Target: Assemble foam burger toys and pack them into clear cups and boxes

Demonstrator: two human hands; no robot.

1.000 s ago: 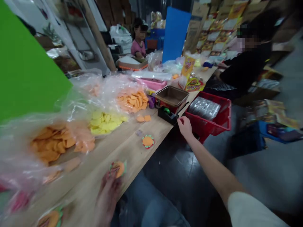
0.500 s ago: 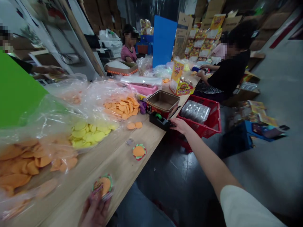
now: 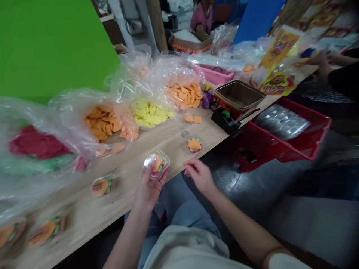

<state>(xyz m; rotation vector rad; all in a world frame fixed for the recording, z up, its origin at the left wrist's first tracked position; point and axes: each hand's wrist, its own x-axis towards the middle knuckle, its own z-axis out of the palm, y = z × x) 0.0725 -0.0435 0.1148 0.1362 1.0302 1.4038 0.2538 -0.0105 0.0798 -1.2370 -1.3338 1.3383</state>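
Note:
My left hand (image 3: 150, 186) holds a clear plastic case (image 3: 165, 158) with a foam toy burger inside, above the table's front edge. My right hand (image 3: 199, 175) is beside it, just off the table edge, thumb and fingers pinched together; whatever is between them is too small to make out. A loose foam burger (image 3: 194, 145), orange with green and red edges, lies on the table ahead of my hands. Beyond it stands a black tape dispenser (image 3: 227, 123) with a green core. More cased burgers (image 3: 101, 186) lie along the table to my left.
Open plastic bags hold orange foam pieces (image 3: 185, 96), yellow discs (image 3: 151, 113) and red pieces (image 3: 39, 142) along the back. A metal tin (image 3: 238, 95) stands behind the dispenser. The red crate (image 3: 301, 144) sits off the table's right side. A co-worker's hands (image 3: 319, 63) are at far right.
My right hand has come back from the tape dispenser towards my left hand. The left hand has raised the cased burger from the table's near side. My view has swung left and down.

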